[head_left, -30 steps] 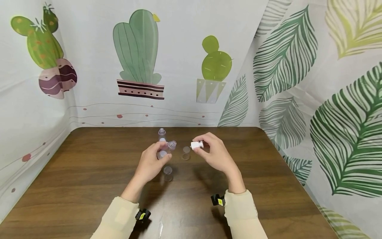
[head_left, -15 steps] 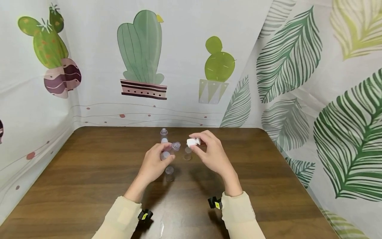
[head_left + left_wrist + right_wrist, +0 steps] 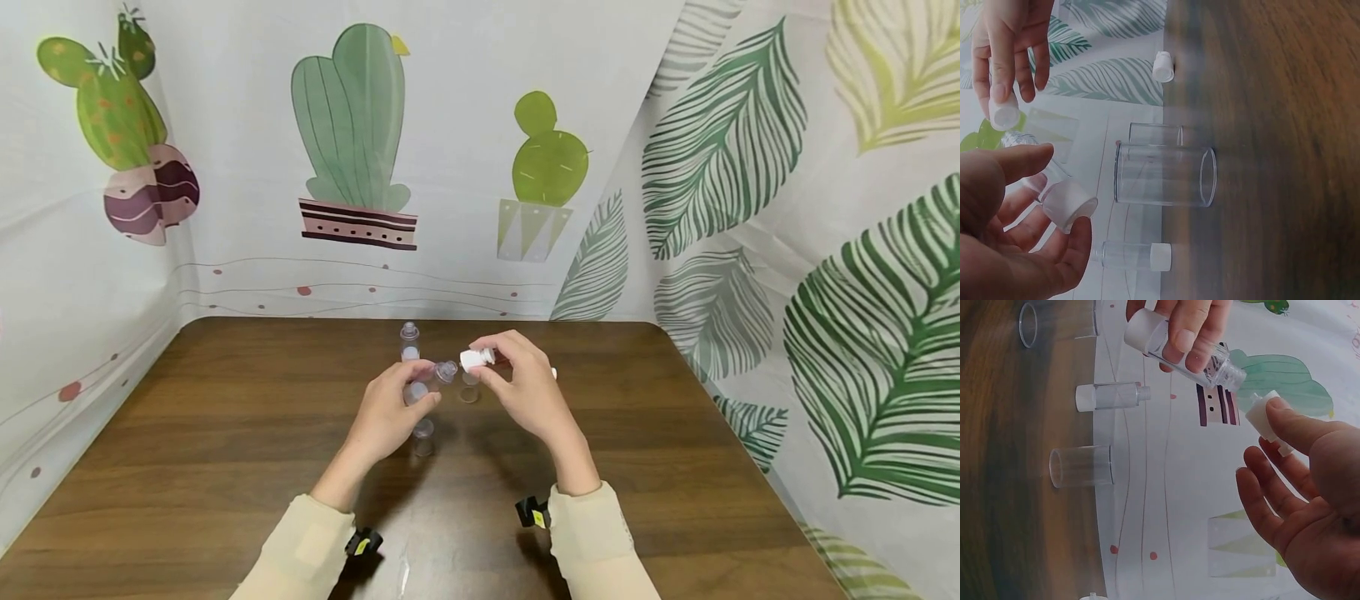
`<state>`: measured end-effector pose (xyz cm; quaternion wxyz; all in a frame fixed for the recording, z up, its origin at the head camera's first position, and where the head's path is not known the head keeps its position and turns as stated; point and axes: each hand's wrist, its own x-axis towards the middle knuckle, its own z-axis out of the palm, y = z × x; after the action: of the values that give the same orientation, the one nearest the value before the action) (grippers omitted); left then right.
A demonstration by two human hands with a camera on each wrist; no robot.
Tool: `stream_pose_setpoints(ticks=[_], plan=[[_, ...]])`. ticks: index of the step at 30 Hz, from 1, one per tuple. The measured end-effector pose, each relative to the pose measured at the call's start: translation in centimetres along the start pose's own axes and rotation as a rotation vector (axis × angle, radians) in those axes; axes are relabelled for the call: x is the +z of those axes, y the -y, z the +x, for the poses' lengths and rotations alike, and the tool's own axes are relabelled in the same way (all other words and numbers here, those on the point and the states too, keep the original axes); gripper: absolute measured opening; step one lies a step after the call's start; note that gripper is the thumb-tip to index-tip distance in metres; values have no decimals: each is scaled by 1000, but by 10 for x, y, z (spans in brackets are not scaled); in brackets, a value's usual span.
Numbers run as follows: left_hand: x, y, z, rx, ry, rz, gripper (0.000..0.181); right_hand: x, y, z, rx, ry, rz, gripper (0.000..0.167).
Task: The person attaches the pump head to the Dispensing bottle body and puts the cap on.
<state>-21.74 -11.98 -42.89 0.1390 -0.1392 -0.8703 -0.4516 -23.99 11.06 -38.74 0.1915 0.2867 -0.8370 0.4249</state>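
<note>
My left hand (image 3: 390, 408) holds a small clear bottle (image 3: 1175, 353) with a white base, tilted so that its bare threaded neck leans toward the right. Between thumb and fingers, my right hand (image 3: 525, 387) pinches a white pump head (image 3: 1263, 415). In the right wrist view the pump head is just short of the bottle's neck, with a narrow gap between them. The left wrist view shows the bottle's white base between the left fingers and the pump head near the neck, where contact is hard to judge.
A second clear bottle (image 3: 409, 337) with a white base stands behind the left hand. Two clear cylindrical covers stand on the wooden table, one nearer (image 3: 423, 437) and one farther (image 3: 469, 390). Another white pump head (image 3: 1163, 67) stands beyond the right hand. A printed cloth hangs behind.
My right hand has moved left, bringing the pump head closer to the bottle's neck. The left hand has stayed nearly in place. Another white piece has come into view behind the right hand.
</note>
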Motion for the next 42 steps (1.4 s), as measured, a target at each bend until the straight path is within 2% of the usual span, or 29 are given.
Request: stream_pose_setpoints(ticks=[6, 16, 26, 34, 42], plan=[[0, -1, 0, 26, -2, 11, 40, 2, 0, -1, -6, 14, 16, 28], [2, -3, 0, 24, 1, 16, 40, 5, 0, -1, 2, 56, 22, 28], [2, -5, -1, 27, 3, 15, 40, 8, 0, -1, -45, 44, 20, 27], [3, -5, -1, 42, 7, 17, 39, 10, 1, -1, -17, 87, 20, 27], [5, -5, -1, 54, 9, 13, 40, 9, 0, -2, -18, 93, 2, 26]])
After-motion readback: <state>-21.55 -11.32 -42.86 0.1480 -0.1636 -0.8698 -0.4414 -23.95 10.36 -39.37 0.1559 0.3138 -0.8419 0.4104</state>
